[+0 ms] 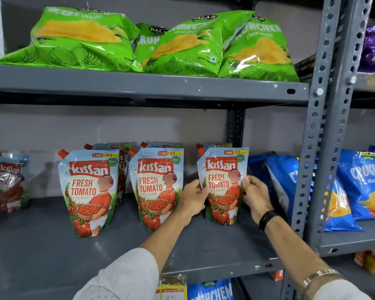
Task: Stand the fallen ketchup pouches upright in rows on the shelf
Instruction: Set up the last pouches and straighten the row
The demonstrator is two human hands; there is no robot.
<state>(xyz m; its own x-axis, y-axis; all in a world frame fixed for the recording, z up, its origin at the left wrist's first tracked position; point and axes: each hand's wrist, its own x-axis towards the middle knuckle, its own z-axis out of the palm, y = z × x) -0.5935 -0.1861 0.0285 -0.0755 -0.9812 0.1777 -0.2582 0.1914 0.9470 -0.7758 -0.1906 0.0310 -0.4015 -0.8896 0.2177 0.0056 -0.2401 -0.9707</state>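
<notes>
Both hands are on the right-most front ketchup pouch (pixel 223 187), upright near the shelf's (pixel 41 252) right end: left hand (pixel 193 197) pinching its left edge, right hand (pixel 256 195) its right edge. Two more pouches (pixel 89 191) stand alongside.

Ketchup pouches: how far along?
Done: left front pouch and middle front pouch stand upright, each with one behind. In hand: left hand and right hand grip the right front pouch. No pouch visibly lies fallen.
</notes>
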